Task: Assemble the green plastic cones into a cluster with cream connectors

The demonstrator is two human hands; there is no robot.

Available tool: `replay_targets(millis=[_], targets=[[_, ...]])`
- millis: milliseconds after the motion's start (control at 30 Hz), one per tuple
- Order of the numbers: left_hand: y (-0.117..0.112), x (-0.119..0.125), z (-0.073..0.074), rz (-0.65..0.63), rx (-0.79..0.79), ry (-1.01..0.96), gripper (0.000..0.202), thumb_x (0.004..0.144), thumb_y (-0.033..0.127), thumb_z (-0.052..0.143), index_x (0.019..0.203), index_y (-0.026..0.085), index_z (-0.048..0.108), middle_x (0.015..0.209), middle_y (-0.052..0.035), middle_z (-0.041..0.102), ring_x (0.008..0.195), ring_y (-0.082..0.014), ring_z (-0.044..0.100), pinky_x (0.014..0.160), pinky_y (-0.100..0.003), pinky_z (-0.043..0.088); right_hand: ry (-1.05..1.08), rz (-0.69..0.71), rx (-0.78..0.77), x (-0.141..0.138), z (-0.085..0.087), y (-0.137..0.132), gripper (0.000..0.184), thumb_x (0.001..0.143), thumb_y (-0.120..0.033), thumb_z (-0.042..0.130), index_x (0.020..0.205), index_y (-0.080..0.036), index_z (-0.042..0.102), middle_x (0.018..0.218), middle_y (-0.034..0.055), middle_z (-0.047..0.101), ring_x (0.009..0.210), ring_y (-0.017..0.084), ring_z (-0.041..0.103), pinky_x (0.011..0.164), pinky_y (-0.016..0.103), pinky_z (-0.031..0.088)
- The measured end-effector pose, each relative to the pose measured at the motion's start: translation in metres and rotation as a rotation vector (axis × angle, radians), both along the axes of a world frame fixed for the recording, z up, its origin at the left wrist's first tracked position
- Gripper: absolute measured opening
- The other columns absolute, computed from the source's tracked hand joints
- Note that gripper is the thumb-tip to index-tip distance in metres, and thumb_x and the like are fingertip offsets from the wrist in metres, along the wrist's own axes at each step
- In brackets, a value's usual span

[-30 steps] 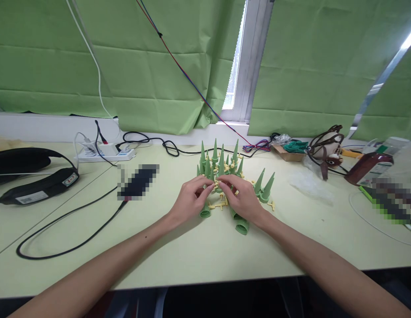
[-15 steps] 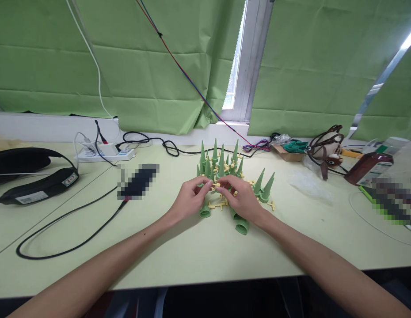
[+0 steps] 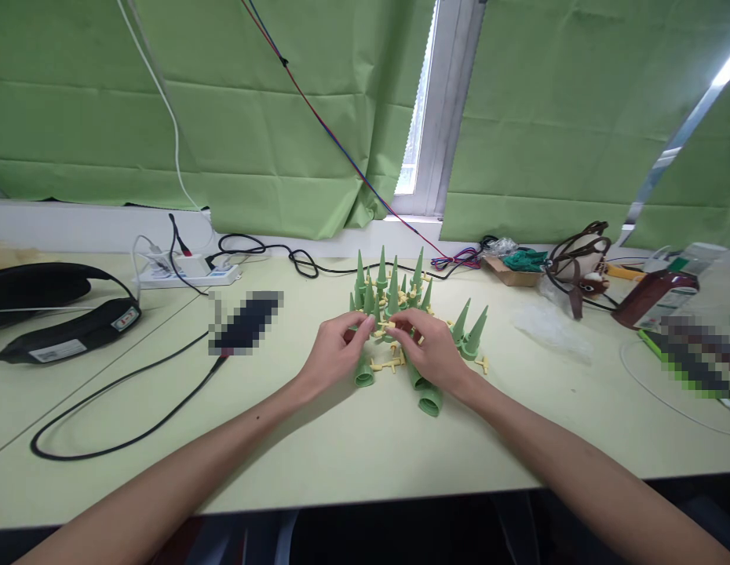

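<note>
Over a cluster of green plastic cone spikes (image 3: 393,290), both my hands work close together. My right hand (image 3: 425,344) pinches a small yellow T-shaped plastic valve (image 3: 387,325) between thumb and fingers. My left hand (image 3: 337,345) is closed, thumb against fingertips, just left of the valve; whatever it grips is hidden. Several more yellow valve pieces (image 3: 392,364) lie on the table beneath and among the cones. Two upright cones (image 3: 473,335) stand right of my right hand. Near my wrists, hollow spikes (image 3: 429,402) lie on their sides with threaded open ends facing me.
A phone (image 3: 247,322) on a black cable and a black headset-like band (image 3: 64,314) lie left, near a power strip (image 3: 188,273). At right are a small cardboard box (image 3: 512,272), clear plastic wrap (image 3: 550,329), a dark red bottle (image 3: 656,300) and a green-edged device (image 3: 688,365).
My hands have drawn slightly apart. The yellow valve shows more plainly at my right fingertips, a little higher and farther right than before.
</note>
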State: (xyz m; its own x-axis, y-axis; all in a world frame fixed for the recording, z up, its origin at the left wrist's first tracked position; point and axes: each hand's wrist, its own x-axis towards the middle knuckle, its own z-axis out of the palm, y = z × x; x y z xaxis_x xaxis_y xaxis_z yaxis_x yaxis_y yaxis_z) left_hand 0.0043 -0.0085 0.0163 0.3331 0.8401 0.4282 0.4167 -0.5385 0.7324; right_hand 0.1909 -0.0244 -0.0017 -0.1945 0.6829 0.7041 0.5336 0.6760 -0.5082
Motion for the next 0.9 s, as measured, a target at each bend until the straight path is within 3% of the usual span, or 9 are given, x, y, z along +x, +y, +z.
replay_targets(millis=[100,333,900], targets=[[0.003,-0.002,-0.004,0.049,0.058,0.121,0.039,0.095,0.046,0.045,0.074,0.017,0.060,0.060,0.0019,0.052,0.050,-0.0101,0.041,0.048,-0.025,0.034,0.031,-0.033,0.008,0.001,0.000,0.001,0.009,0.095,-0.026,0.057,0.095,-0.019,0.063,0.086,0.0045,0.069,0.073,0.016,0.062,0.063,0.028,0.051],[0.005,-0.004,-0.012,0.029,0.031,0.435,0.037,0.089,0.052,0.053,0.074,0.020,0.063,0.052,0.0012,0.058,0.048,-0.0147,0.050,0.048,-0.025,0.029,0.040,-0.048,0.013,0.000,0.000,0.001,0.012,0.096,-0.029,0.055,0.094,-0.020,0.063,0.086,0.0052,0.069,0.072,0.016,0.063,0.061,0.028,0.051],[0.002,-0.005,-0.009,0.008,-0.087,0.527,0.037,0.087,0.052,0.051,0.072,0.021,0.062,0.049,0.0012,0.054,0.049,-0.0170,0.049,0.049,-0.027,0.027,0.028,-0.044,-0.016,-0.002,-0.001,-0.001,0.009,0.094,-0.023,0.057,0.096,-0.018,0.064,0.082,0.0037,0.069,0.069,0.015,0.062,0.062,0.027,0.050]])
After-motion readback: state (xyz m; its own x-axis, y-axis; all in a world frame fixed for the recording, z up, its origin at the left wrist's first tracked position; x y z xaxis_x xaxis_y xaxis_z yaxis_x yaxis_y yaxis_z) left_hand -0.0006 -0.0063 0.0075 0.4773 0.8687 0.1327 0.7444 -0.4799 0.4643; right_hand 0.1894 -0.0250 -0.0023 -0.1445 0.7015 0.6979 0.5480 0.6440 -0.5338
